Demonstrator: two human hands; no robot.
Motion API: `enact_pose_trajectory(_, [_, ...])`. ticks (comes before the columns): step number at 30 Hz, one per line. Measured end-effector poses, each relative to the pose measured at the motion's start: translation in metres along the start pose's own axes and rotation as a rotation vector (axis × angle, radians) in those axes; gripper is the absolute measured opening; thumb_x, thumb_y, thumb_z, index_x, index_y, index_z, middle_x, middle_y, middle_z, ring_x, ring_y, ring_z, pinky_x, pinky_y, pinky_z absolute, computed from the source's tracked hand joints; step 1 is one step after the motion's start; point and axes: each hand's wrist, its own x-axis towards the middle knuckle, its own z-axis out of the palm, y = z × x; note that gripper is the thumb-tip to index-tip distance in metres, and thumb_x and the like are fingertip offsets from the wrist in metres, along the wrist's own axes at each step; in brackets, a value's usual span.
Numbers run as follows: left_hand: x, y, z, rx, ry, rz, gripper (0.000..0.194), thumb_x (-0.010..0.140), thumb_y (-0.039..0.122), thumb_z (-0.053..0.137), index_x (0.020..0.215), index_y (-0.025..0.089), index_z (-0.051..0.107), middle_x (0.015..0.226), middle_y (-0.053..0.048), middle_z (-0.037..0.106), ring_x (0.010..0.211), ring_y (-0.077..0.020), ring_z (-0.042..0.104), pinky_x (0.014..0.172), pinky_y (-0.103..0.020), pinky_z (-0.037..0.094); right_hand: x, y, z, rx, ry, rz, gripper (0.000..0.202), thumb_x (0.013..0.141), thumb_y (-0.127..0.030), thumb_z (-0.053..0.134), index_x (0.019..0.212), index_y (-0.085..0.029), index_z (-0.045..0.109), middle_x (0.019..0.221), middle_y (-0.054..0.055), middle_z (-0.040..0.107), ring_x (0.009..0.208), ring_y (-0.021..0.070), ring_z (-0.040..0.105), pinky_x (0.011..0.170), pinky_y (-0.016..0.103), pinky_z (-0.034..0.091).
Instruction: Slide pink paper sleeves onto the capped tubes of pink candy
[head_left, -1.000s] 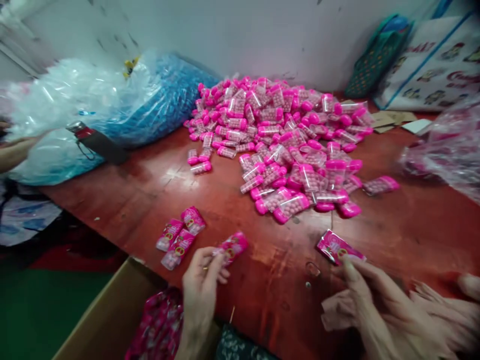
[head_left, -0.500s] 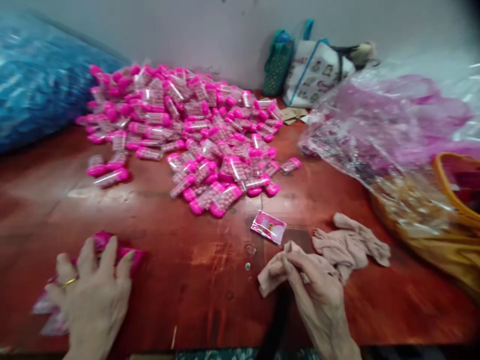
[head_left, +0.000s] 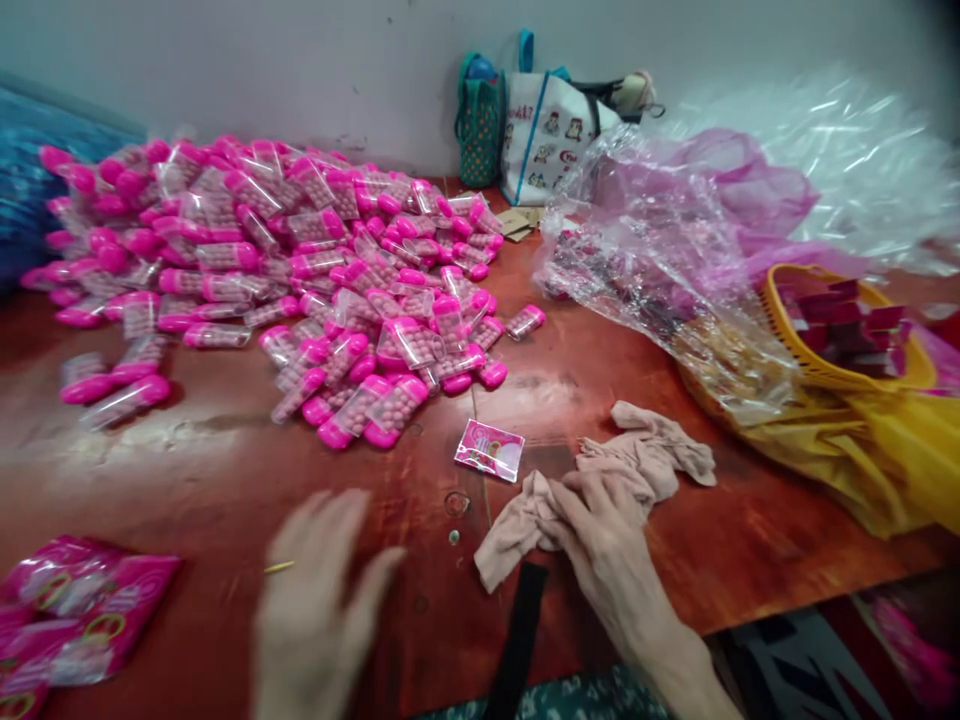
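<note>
My left hand [head_left: 319, 590], smeared by motion, is over the left middle of the table with its fingers stretched out and nothing in them. To its left lie several glossy pink printed packets [head_left: 82, 610]. My right hand [head_left: 600, 530] rests on a crumpled beige cloth [head_left: 517, 525], its fingers closed on the fabric; the fingertips are partly hidden. A second beige cloth piece [head_left: 660, 450] adjoins it. Just beyond sits a small pink printed card or sachet [head_left: 490, 450], and a small round pale thing [head_left: 454, 537] lies nearer me.
A large heap of clear, pink-capped containers [head_left: 300, 260] filled with pink balls covers the back left. A blue plastic bag [head_left: 37, 180] flanks it. At right are clear and pink plastic bags [head_left: 637, 240] and a yellow basket [head_left: 787, 330]. A white printed bag [head_left: 551, 140] stands against the wall.
My left hand has let go of the pink packets and moved right. My right hand has gone from a raised pinch to lying lower on the cloth. The view has turned right.
</note>
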Motion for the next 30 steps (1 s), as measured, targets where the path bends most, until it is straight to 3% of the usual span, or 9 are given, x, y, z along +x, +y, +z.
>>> enact_pose_trajectory(2, [0.008, 0.047, 0.032, 0.011, -0.157, 0.242, 0.041, 0.078, 0.029, 0.061, 0.116, 0.014, 0.054, 0.112, -0.015, 0.058, 0.108, -0.0324, 0.047, 0.091, -0.047, 0.042, -0.005, -0.001, 0.008, 0.018, 0.034, -0.014, 0.022, 0.093, -0.020, 0.038, 0.088, -0.019, 0.060, 0.084, 0.009, 0.059, 0.080, 0.0241, 0.049, 0.074, 0.041, 0.042])
enact_pose_trajectory(6, [0.013, 0.090, 0.065, -0.055, -0.287, 0.305, 0.016, 0.084, 0.012, 0.048, 0.080, 0.015, 0.063, 0.074, -0.007, 0.060, 0.081, -0.0233, 0.054, 0.077, -0.039, 0.046, -0.002, 0.000, 0.012, 0.044, 0.062, -0.004, 0.033, 0.094, -0.020, 0.034, 0.067, -0.020, 0.052, 0.065, 0.004, 0.053, 0.067, 0.0205, 0.047, 0.069, 0.038, 0.039])
enact_pose_trajectory(9, [0.018, 0.085, 0.058, -0.116, -0.296, 0.295, 0.028, 0.085, 0.011, 0.043, 0.061, 0.016, 0.057, 0.061, -0.005, 0.056, 0.071, -0.0221, 0.053, 0.070, -0.039, 0.046, 0.015, 0.002, 0.010, 0.059, 0.073, 0.029, 0.031, 0.094, -0.025, 0.037, 0.066, -0.021, 0.049, 0.065, 0.003, 0.053, 0.065, 0.0205, 0.048, 0.065, 0.036, 0.039])
enact_pose_trajectory(11, [0.025, 0.076, 0.047, -0.184, -0.308, 0.214, 0.031, 0.087, 0.017, 0.042, 0.060, 0.017, 0.057, 0.061, -0.004, 0.056, 0.068, -0.0215, 0.054, 0.068, -0.038, 0.046, 0.030, 0.003, 0.010, 0.070, 0.096, 0.043, 0.020, 0.092, -0.029, 0.041, 0.080, -0.020, 0.054, 0.078, 0.007, 0.058, 0.075, 0.0236, 0.052, 0.067, 0.038, 0.042])
enact_pose_trajectory(13, [0.035, 0.067, 0.038, -0.205, -0.283, 0.088, 0.027, 0.089, 0.020, 0.039, 0.075, 0.016, 0.061, 0.069, -0.006, 0.060, 0.067, -0.0204, 0.056, 0.065, -0.036, 0.046, 0.043, 0.004, 0.013, 0.127, 0.116, -0.050, 0.019, 0.092, -0.029, 0.040, 0.101, -0.018, 0.054, 0.092, 0.011, 0.060, 0.085, 0.0262, 0.055, 0.070, 0.039, 0.045])
enact_pose_trajectory(16, [0.048, 0.060, 0.034, -0.486, -0.303, -0.408, 0.021, 0.087, 0.030, 0.046, 0.092, 0.016, 0.061, 0.073, -0.004, 0.063, 0.067, -0.0191, 0.061, 0.061, -0.031, 0.048, 0.050, 0.002, 0.022, 0.174, 0.114, -0.140, 0.030, 0.095, -0.024, 0.031, 0.118, -0.017, 0.047, 0.113, 0.015, 0.057, 0.109, 0.0280, 0.051, 0.086, 0.044, 0.044])
enact_pose_trajectory(18, [0.055, 0.059, 0.038, -0.606, -0.313, -0.564, 0.024, 0.083, 0.034, 0.051, 0.096, 0.015, 0.059, 0.068, -0.002, 0.063, 0.063, -0.0192, 0.063, 0.056, -0.029, 0.049, 0.046, -0.004, 0.029, 0.186, 0.119, -0.170, 0.031, 0.095, -0.023, 0.028, 0.120, -0.017, 0.046, 0.117, 0.015, 0.056, 0.117, 0.0280, 0.047, 0.092, 0.046, 0.041])
enact_pose_trajectory(25, [0.064, 0.059, 0.050, -0.587, -0.267, -0.571, 0.025, 0.071, 0.028, 0.064, 0.092, 0.015, 0.060, 0.068, 0.001, 0.059, 0.056, -0.0154, 0.059, 0.053, -0.026, 0.047, 0.032, -0.030, 0.039, 0.202, 0.132, -0.049, 0.018, 0.090, -0.027, 0.045, 0.103, -0.016, 0.053, 0.090, 0.012, 0.062, 0.087, 0.0278, 0.058, 0.074, 0.042, 0.047])
enact_pose_trajectory(30, [0.066, 0.060, 0.048, -0.540, -0.241, -0.536, 0.029, 0.068, 0.026, 0.066, 0.093, 0.015, 0.059, 0.064, 0.003, 0.056, 0.056, -0.0144, 0.056, 0.055, -0.026, 0.046, 0.032, -0.030, 0.037, 0.238, 0.160, 0.012, 0.018, 0.091, -0.027, 0.043, 0.102, -0.017, 0.053, 0.092, 0.012, 0.062, 0.088, 0.0258, 0.057, 0.076, 0.038, 0.045])
